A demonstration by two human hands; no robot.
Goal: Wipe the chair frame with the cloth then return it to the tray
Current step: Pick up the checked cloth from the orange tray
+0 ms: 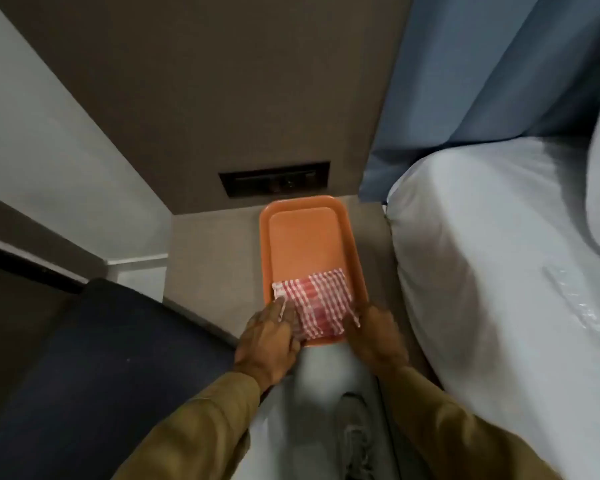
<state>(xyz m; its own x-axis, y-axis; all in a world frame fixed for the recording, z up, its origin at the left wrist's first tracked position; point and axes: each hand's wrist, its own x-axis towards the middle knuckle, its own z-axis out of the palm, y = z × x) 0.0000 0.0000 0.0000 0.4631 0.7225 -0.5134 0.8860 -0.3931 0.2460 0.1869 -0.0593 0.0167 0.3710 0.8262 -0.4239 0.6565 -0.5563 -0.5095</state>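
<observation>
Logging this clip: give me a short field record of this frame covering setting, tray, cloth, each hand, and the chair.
setting: floor strip between a dark chair and a white-covered bed
tray: orange tray on the floor, far half bare
cloth: red-and-white checked cloth folded, lying in the tray's near end
left hand: left hand on the cloth's left edge, fingers laid on it
right hand: right hand at the cloth's right edge; grip hidden by blur
chair: dark blue chair seat to the person's left, untouched
wall: dark switch panel above the tray

Red-and-white checked cloth [314,301], folded, lies flat at near end of orange rectangular plastic tray [305,237]; tray's far half bare.
</observation>
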